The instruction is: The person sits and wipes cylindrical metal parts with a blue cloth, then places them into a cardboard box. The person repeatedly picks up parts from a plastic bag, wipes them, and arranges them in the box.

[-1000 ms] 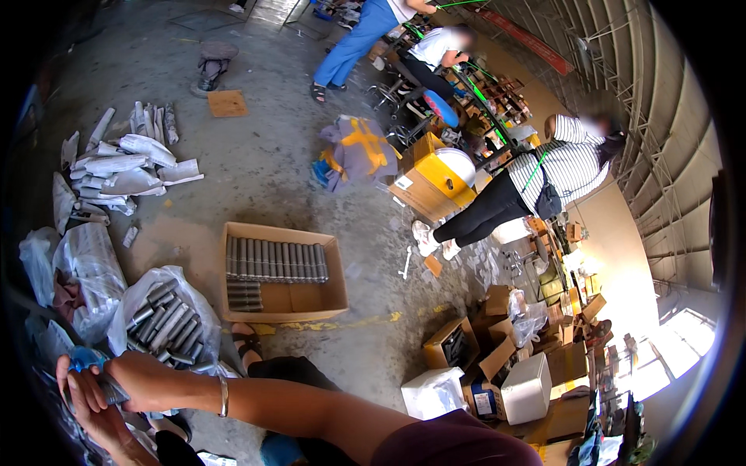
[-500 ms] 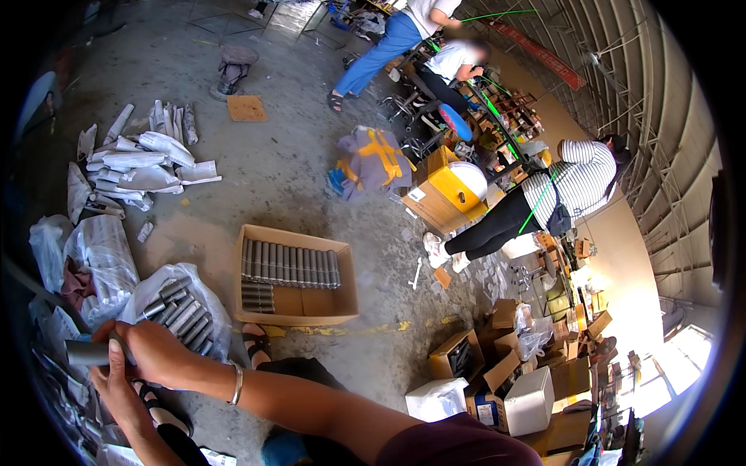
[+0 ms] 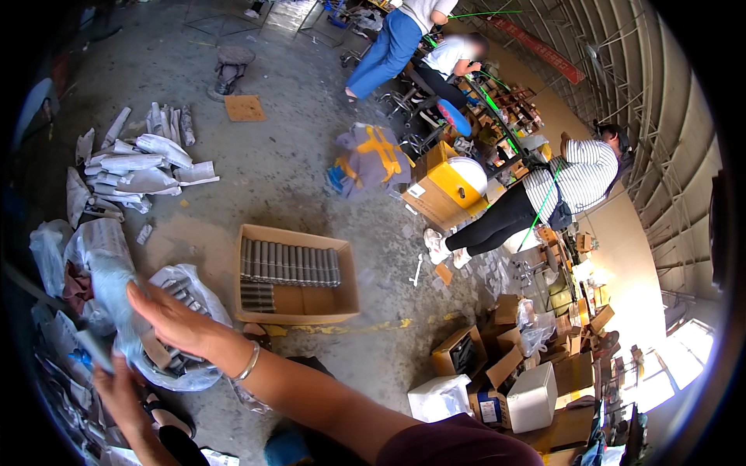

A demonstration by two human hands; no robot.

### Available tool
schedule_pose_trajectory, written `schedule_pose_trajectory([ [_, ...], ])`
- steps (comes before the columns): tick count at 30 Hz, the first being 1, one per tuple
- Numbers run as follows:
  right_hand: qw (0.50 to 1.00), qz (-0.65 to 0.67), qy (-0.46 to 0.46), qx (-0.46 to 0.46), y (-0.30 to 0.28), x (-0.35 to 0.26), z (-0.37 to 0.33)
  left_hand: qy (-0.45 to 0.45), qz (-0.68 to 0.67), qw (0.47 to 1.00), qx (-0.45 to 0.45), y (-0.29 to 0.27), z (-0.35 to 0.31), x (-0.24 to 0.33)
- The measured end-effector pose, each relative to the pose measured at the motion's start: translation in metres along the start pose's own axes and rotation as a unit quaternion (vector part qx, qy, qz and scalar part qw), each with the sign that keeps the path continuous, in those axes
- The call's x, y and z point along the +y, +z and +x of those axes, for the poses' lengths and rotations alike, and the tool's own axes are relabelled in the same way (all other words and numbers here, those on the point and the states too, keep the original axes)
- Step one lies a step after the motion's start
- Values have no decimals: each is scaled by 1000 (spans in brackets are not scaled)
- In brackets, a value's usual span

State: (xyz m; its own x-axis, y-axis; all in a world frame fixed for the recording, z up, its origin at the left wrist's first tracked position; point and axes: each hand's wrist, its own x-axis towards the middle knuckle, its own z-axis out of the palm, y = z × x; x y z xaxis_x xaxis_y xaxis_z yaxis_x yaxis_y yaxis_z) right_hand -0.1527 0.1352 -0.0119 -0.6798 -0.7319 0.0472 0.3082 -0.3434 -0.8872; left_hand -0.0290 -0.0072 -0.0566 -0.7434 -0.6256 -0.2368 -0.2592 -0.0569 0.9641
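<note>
Right hand moved over tube-filled bag, grasp unclear — left hand grips tube — carton holds tubes.

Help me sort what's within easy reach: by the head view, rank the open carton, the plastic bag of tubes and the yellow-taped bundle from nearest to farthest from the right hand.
1. Plastic bag of tubes: overlapped by the right hand in view.
2. Open carton: right of the bag.
3. Yellow-taped bundle: up and right, beyond the carton.
</note>
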Motion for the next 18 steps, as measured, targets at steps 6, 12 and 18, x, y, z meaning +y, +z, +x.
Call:
schedule_pose_trajectory([
  [6, 993, -96, -16, -66, 10, -20, 3, 15, -35, 991, -130, 26, -32, 0],
  [12, 994, 97, -22, 53, 5, -14, -5, -72, -201, 943, -257, 35, -40, 18],
  [18, 974, 225, -30, -8, 7, -19, -5, -151, -367, 837, -378, 44, -47, 8],
])
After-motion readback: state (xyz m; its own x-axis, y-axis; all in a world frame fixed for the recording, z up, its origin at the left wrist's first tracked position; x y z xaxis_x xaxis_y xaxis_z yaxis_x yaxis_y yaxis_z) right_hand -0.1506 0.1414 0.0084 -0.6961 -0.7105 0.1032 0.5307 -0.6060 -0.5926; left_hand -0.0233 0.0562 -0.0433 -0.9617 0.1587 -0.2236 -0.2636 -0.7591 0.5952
